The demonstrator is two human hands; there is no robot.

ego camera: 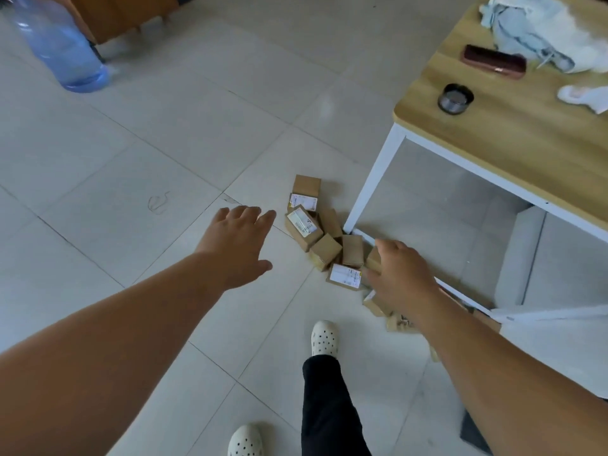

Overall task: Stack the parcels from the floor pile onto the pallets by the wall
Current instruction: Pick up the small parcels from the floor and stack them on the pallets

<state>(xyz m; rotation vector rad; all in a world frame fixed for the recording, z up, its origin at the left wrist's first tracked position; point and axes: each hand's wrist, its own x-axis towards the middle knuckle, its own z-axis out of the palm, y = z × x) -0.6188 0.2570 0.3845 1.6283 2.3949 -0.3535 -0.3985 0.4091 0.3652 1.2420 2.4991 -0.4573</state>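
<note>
Several small brown cardboard parcels (324, 238), some with white labels, lie in a loose pile on the tiled floor by a table leg. My left hand (237, 245) hovers open just left of the pile, fingers spread, touching nothing. My right hand (399, 274) reaches over the right side of the pile, fingers bent down around a brown parcel (374, 260); whether it grips it I cannot tell. More parcels (378, 306) lie partly hidden under my right forearm. No pallets are in view.
A wooden-topped table (487, 136) with white legs (373, 182) stands to the right of the pile, with a cloth, a dark case and a small tin on it. A blue water bottle (62, 44) stands at the far left. My feet in white clogs (324, 339) stand below.
</note>
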